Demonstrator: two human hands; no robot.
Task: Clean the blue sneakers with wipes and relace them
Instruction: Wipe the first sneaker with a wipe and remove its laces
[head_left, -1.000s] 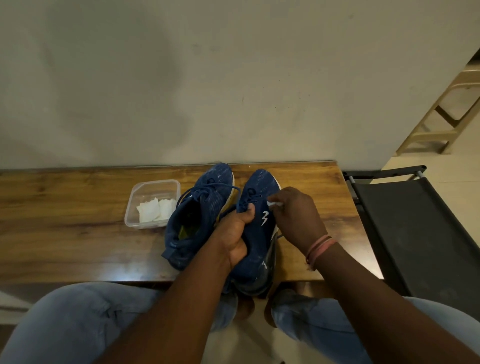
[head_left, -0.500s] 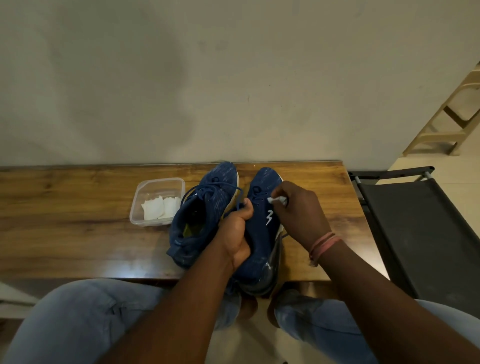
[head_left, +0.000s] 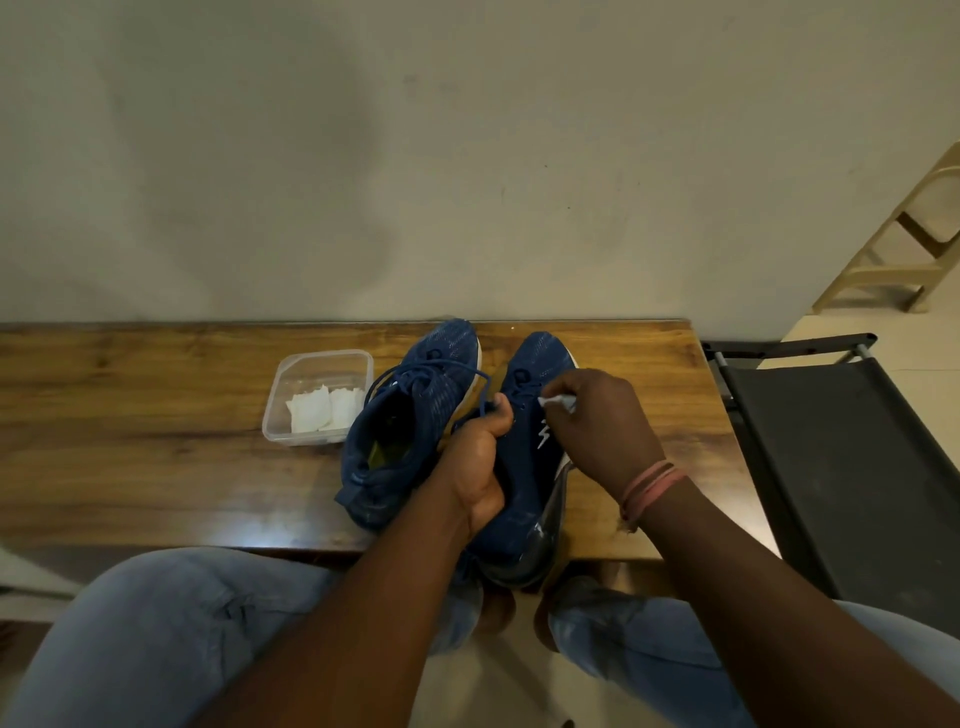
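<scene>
At the counter's (head_left: 156, 467) near edge, we grip the right sneaker (head_left: 524, 467) in our left hand (head_left: 475, 462); our right hand (head_left: 602, 426) pinches a wipe (head_left: 558, 401) against its side. Its toe points toward the wall, lengthwise away from us.

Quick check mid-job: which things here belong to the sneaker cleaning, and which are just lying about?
Job:
right sneaker, gripped by left hand
wipe, pinched by right hand
left sneaker
tub of wipes

Lying about:
black chair
beige stool

Dim, warm light; wide-angle edge distortion
</scene>
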